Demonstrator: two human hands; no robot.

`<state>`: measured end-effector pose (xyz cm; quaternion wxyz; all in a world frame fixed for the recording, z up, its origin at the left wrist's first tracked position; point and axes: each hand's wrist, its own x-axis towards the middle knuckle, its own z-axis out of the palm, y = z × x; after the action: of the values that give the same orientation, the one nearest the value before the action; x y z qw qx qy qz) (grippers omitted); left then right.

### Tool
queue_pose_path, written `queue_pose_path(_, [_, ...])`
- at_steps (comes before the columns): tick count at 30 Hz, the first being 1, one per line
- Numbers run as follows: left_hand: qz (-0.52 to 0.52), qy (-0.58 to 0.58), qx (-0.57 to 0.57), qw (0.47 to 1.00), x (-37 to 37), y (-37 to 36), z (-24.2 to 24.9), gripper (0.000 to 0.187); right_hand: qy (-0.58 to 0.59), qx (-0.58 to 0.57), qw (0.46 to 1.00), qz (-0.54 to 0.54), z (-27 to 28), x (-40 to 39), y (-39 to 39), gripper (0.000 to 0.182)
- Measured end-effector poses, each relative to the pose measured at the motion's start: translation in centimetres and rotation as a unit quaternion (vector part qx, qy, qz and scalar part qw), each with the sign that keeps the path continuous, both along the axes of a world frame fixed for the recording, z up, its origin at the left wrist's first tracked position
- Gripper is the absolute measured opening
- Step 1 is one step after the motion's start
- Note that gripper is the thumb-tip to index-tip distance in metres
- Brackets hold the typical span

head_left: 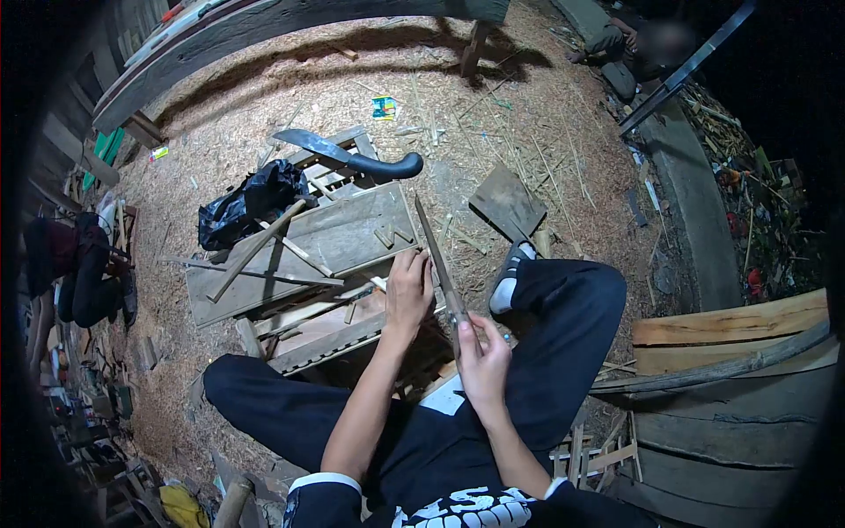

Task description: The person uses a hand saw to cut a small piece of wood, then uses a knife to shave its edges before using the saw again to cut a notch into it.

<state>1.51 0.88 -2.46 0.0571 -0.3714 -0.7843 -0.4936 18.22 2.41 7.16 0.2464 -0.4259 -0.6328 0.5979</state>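
Observation:
My right hand (pixel 482 361) is closed around the handle of a long, narrow knife (pixel 437 255), whose brownish blade points away from me. Left of the blade is my left hand (pixel 408 295), its fingers curled together close to the blade; what they hold, if anything, is hidden. Beneath and beyond my hands lies a wooden board (pixel 352 233) on a slatted wooden crate (pixel 330 348). Small wood pieces (pixel 393 236) and several thin sticks (pixel 257 251) rest on the board. A machete (pixel 348 158) with a dark curved handle lies just past it.
A black plastic bag (pixel 251 204) sits left of the machete. Beyond my right foot is a square wooden block (pixel 508 202). Wood shavings cover the floor (pixel 290 123). A bench (pixel 290 31) stands at the back, planks (pixel 722 396) at right. Other people (pixel 84 264) sit left and far right.

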Motion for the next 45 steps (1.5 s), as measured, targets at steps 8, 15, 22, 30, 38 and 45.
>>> queue_pose_path(8, [0.002, 0.006, -0.003, 1.0, 0.0, 0.1, -0.1, 0.019, -0.052, 0.012, 0.999, 0.008, 0.2, 0.9, -0.8, 0.033])
queue_pose_path(15, [0.001, 0.003, 0.014, 1.0, -0.4, 0.3, -0.1, 0.014, -0.007, 0.104, 0.995, 0.006, -0.6, 2.0, -1.4, 0.03])
queue_pose_path(22, [0.003, -0.001, 0.018, 1.0, -0.4, 0.2, 0.1, 0.014, -0.034, 0.092, 0.995, 0.01, 1.1, 2.7, -0.6, 0.032])
queue_pose_path(30, [0.003, -0.01, 0.026, 1.0, -0.7, 0.3, 0.2, 0.016, -0.05, 0.081, 0.995, 0.012, 2.4, 2.5, -1.5, 0.033])
queue_pose_path(38, [-0.01, -0.027, 0.022, 0.999, -0.6, 0.1, -0.2, 0.014, -0.078, 0.03, 0.996, 0.015, 3.4, 3.5, -1.9, 0.035])
queue_pose_path(45, [0.0, -0.015, 0.02, 1.0, -0.4, -0.1, 0.3, 0.014, -0.04, 0.083, 0.996, 0.02, 0.8, 2.2, -1.8, 0.033])
